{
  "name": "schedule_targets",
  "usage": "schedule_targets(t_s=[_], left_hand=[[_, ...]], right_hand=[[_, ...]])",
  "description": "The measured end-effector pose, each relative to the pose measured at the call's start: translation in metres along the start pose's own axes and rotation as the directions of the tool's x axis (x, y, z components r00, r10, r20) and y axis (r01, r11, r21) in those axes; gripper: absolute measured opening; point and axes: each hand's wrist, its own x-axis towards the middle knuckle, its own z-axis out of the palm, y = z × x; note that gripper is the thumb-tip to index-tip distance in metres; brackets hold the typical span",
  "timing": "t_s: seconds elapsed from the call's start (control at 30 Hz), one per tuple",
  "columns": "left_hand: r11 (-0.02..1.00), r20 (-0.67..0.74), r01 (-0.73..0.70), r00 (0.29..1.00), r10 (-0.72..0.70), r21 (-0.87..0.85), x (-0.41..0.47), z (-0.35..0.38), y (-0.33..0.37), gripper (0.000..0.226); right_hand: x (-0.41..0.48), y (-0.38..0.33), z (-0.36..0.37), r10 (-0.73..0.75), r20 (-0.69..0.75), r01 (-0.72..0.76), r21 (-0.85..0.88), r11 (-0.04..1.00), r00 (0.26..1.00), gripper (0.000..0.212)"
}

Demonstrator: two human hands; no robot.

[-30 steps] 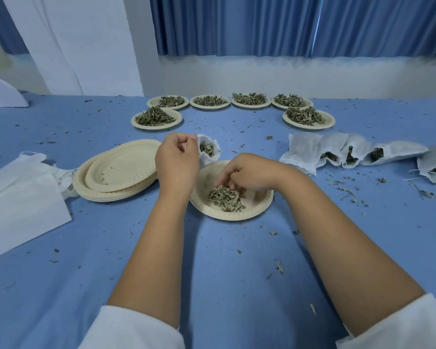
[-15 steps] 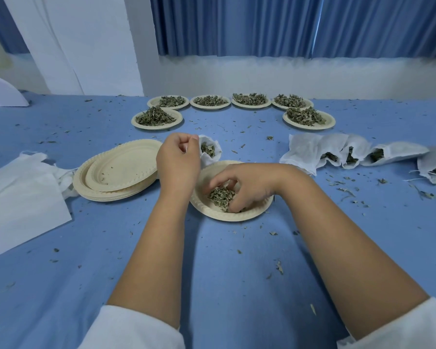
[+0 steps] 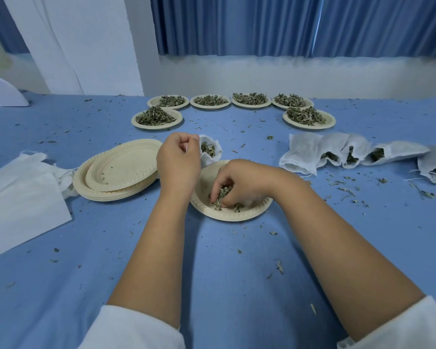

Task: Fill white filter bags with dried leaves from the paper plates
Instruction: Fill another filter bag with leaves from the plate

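My left hand (image 3: 178,162) pinches the rim of a white filter bag (image 3: 210,150), holding its mouth agape just behind the near paper plate (image 3: 233,214); green leaves show inside the bag. My right hand (image 3: 242,183) is down in that plate, fingers closed around a clump of dried leaves (image 3: 222,196). Little leaf is left on the plate around the clump.
A stack of bare paper plates (image 3: 118,170) sits to the left, flat white bags (image 3: 18,195) further left. Several filled bags (image 3: 337,153) lie in a row at right. Several plates heaped with leaves (image 3: 156,117) line the back. Leaf crumbs dot the blue cloth.
My right hand has slid toward the plate's near side and gathered the leaves into a clump in its fingers. The left hand and its bag have stayed put.
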Motion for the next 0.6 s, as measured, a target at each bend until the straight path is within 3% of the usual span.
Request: schedule_targets(t_s=[0.17, 0.3, 0.43, 0.6], left_hand=[[1.000, -0.001, -0.005, 1.000, 0.005, 0.010, 0.000, 0.000, 0.000, 0.015], [1.000, -0.005, 0.001, 1.000, -0.001, 0.015, -0.001, -0.001, 0.000, 0.015], [0.999, 0.001, -0.007, 1.000, 0.007, 0.045, -0.002, 0.000, 0.001, 0.013], [0.997, 0.045, -0.013, 0.999, 0.009, 0.080, -0.005, 0.001, 0.003, 0.014]], right_hand=[[-0.002, 0.001, -0.003, -0.017, -0.019, 0.018, 0.044, 0.999, 1.000, 0.018], [-0.011, 0.004, -0.019, -0.081, -0.091, 0.100, 0.229, 0.968, 0.993, 0.019], [-0.019, 0.014, -0.033, -0.039, -0.250, 0.163, 0.499, 0.851, 0.967, 0.019], [-0.008, 0.011, -0.031, 0.177, -0.498, 0.295, 0.724, 0.623, 0.849, 0.020]])
